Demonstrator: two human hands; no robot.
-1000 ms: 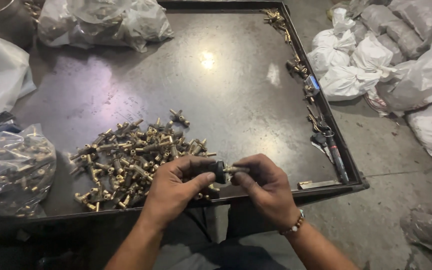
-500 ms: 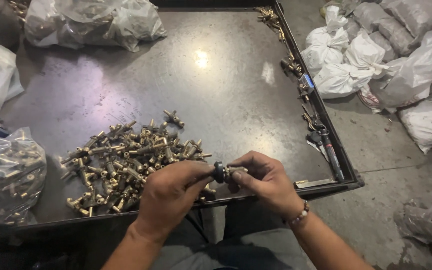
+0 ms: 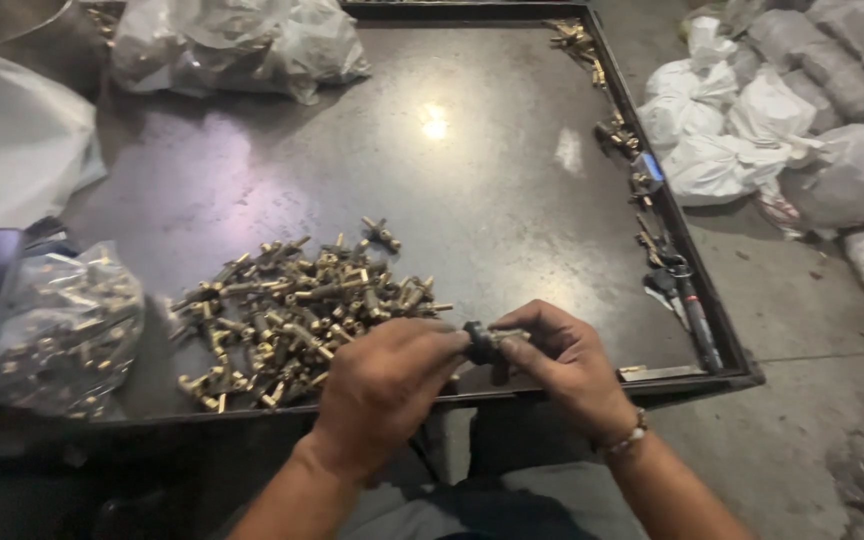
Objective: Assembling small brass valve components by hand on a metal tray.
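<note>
My left hand point(image 3: 384, 385) and my right hand point(image 3: 564, 362) meet over the near edge of a dark metal table point(image 3: 372, 170). Together they pinch a small brass fitting point(image 3: 487, 340) with a dark end piece, the left fingers on the dark end and the right fingers on the brass stem. Just beyond my left hand lies a pile of brass fittings point(image 3: 292, 300) spread on the table top.
A clear plastic bag of brass parts point(image 3: 57, 330) sits at the left. Crumpled plastic bags point(image 3: 242, 45) lie at the table's far edge. Loose fittings and a hand tool point(image 3: 687, 300) line the right rim. White sacks point(image 3: 762, 130) are heaped on the floor to the right.
Both hands stay together on the same fitting; they have shifted slightly right and nearer the table's front edge, with the fingers turning the part.
</note>
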